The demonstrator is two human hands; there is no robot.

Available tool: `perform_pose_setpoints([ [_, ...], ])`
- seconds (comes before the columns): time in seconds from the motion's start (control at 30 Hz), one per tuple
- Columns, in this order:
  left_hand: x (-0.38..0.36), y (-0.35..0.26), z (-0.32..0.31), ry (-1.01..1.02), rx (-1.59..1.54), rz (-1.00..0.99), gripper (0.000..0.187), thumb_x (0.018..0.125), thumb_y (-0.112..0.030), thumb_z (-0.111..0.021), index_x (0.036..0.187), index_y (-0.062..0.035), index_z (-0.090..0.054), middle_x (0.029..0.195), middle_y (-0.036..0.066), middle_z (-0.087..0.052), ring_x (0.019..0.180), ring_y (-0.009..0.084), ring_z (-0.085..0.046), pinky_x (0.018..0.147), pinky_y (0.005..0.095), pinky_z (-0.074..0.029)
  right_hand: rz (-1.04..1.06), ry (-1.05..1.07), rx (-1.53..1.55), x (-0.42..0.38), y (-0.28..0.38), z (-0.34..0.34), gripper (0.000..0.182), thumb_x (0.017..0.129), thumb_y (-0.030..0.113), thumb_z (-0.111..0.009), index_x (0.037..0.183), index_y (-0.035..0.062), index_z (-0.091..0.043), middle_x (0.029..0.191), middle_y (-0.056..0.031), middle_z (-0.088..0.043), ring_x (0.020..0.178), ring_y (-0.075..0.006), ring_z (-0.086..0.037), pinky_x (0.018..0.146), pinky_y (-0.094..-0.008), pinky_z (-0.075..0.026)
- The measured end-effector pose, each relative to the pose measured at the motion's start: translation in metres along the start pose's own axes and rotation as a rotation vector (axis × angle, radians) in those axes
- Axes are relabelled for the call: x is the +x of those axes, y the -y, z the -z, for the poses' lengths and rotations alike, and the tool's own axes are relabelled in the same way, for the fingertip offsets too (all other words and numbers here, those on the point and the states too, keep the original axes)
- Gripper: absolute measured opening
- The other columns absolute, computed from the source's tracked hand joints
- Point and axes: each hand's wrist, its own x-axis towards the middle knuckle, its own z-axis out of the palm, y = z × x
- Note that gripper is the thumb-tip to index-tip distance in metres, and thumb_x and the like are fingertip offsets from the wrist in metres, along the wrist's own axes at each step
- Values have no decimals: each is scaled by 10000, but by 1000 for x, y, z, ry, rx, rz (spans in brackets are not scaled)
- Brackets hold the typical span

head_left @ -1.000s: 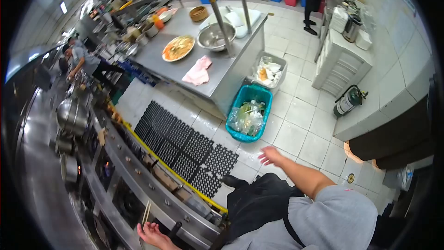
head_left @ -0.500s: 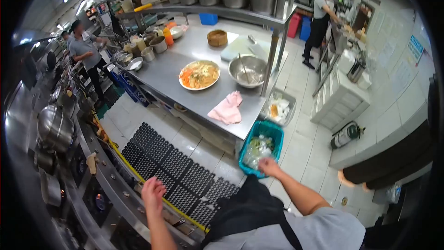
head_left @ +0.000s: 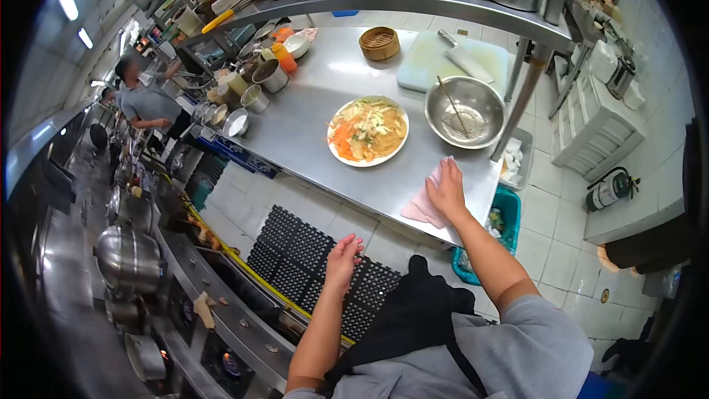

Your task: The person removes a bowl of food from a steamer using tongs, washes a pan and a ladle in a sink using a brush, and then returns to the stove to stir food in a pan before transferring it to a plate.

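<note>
My right hand rests on a folded pink cloth near the front right corner of the steel table, its fingers stretched out over the fabric. Hanging in front of the table, my left hand is empty, with loosely bent fingers. A round white plate of noodles with shredded carrot sits beyond the cloth to the left. Behind my right hand stands a steel mixing bowl with a thin stick-like utensil leaning in it.
A knife lies on the cutting board, beside a bamboo steamer. Below the table's right end is a teal bin. Stoves with a steel pot line the left. Another person stands far left.
My right hand has moved from above the teal bin up onto the pink cloth. My view has shifted closer to the table, and my left hand remains empty.
</note>
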Motion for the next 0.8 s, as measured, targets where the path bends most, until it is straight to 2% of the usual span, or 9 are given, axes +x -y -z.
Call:
perform_pose_setpoints([
  [0.1,37,-25,15,-54,63,-21,459,997,-303,-553,1363,-32,-505,1305,77,-600,1133,140,-566,878,305,-461,-1,-62,-134,21,12,-38,673,825,247,-687,1320,-121,-420,1434,-325,-354,1317,-473,-347,1123,-499,-289],
  [0.13,48,-37,17,-71,74,10,512,994,-334,-553,1399,-30,-478,1352,82,-568,1191,158,-527,939,321,-426,34,-35,-153,22,20,-42,688,825,253,-687,1333,-118,-408,1446,-322,-340,1335,-471,-328,1135,-498,-274],
  [0.23,95,-55,29,-81,131,-18,561,989,-355,-557,1428,-24,-446,1376,92,-551,1215,189,-515,966,321,-408,97,41,-152,26,32,-47,701,820,227,-674,1361,-111,-383,1476,-313,-310,1376,-463,-283,1163,-497,-234],
  [0.27,109,-65,31,-51,165,-25,630,984,-380,-556,1448,16,-397,1422,144,-505,1291,238,-475,1034,334,-382,84,66,-148,28,35,-45,691,815,205,-664,1362,-112,-383,1478,-310,-309,1378,-460,-279,1163,-498,-233],
  [0.4,193,-93,33,-50,263,-80,750,972,-403,-561,1470,85,-286,1490,253,-385,1394,298,-372,1142,355,-283,38,65,-144,28,36,-48,662,802,163,-637,1366,-87,-398,1483,-282,-330,1377,-438,-306,1160,-480,-252],
  [0.5,280,-100,36,-30,257,-85,776,972,-412,-563,1480,83,-247,1478,265,-390,1359,301,-417,1095,348,-348,-12,1,-194,25,47,-52,658,790,161,-641,1372,-49,-414,1479,-249,-359,1364,-415,-347,1151,-458,-282],
  [0.63,310,-165,33,282,168,7,779,977,-408,-552,1482,88,-229,1478,262,-387,1372,317,-398,1103,357,-340,-90,-69,-244,7,68,-62,643,771,139,-643,1352,-42,-435,1456,-248,-391,1349,-415,-371,1141,-462,-301],
  [0.77,383,-139,22,294,250,-142,784,987,-437,-512,1517,33,-178,1540,262,-265,1445,331,-264,1170,380,-237,-154,-165,-322,-7,85,-78,632,756,127,-643,1336,-36,-454,1438,-248,-415,1332,-420,-393,1129,-469,-317],
  [0.8,391,-137,22,252,448,-260,816,980,-478,-499,1524,23,-153,1561,262,-213,1458,363,-213,1183,385,-201,-161,-178,-331,-10,86,-81,639,750,128,-648,1340,-26,-457,1438,-246,-417,1331,-423,-393,1129,-474,-315],
])
